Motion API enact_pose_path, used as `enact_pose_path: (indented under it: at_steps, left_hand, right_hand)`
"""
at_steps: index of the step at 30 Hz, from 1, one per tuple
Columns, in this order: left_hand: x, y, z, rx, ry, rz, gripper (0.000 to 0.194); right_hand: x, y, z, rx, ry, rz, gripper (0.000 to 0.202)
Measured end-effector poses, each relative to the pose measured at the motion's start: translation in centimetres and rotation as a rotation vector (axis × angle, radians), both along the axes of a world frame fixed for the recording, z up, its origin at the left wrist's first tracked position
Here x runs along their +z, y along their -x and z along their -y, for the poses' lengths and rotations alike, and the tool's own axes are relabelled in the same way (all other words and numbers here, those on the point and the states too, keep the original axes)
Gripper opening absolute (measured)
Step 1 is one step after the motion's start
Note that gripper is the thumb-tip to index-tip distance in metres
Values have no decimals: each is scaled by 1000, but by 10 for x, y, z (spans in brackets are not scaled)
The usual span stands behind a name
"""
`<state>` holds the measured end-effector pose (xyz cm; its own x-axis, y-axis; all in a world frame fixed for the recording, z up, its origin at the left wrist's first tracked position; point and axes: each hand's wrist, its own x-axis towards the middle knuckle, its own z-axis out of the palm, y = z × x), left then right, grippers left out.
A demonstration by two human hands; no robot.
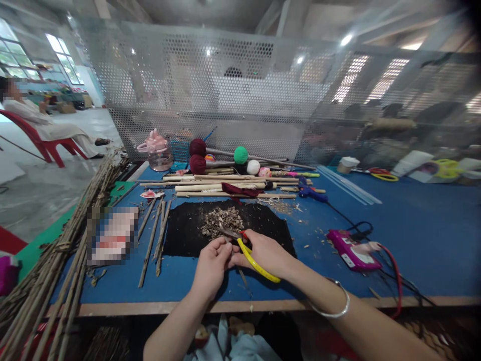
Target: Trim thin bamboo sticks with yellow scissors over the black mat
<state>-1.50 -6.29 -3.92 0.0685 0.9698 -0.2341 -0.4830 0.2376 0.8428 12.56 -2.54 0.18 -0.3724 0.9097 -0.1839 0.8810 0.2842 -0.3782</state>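
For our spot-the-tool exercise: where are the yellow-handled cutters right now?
In the head view, the yellow-handled cutters are just below and right of centre, held in the right hand, metal tips near the chips on the black cloth.

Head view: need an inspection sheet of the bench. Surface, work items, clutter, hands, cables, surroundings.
Surface: blue tabletop, black cloth on it, loose bits scattered around.
Work items: yellow-handled pliers; pile of brown chips on the cloth.
Clutter: yarn balls, glue gun, bundle of long twigs at left.
Hands: right hand grips the pliers; left hand pinched near their tips, its hold unclear.
Cables: black cable from glue gun; red cable by purple power strip.
Surroundings: perforated panel behind the tabletop; person seated on red chair at left.
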Motion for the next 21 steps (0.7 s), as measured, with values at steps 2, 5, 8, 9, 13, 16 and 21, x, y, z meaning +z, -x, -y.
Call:
enact_pose_path:
  at_steps: [2,5,8,9,13,16,21]
  left_hand:
    - [0,0,0,-12,-22,-7,30]
    - [-1,1,1,-16,-52,-19,27]
    - [-4,1,0,-23,-80,-30,25]
    - [-5,1,0,-27,-87,-31,24]
    - [-10,1,-1,-37,-96,-52,24]
    - [-11,1,-1,-16,-109,-96,24]
    - [-9,0,-1,-27,-92,-113,27]
  right_hand:
    - [0,2,0,7,-12,-30,52]
    - [-1,4,-1,40,-47,-57,51]
    - [-5,4,-3,48,-73,-38,53]
    - [-6,5,-3,48,-73,-27,54]
    - [-7,6,-3,28,-56,44,54]
    - [-5,6,-2,-2,-39,83,55]
    - [-2,5,1,-6,-70,126,56]
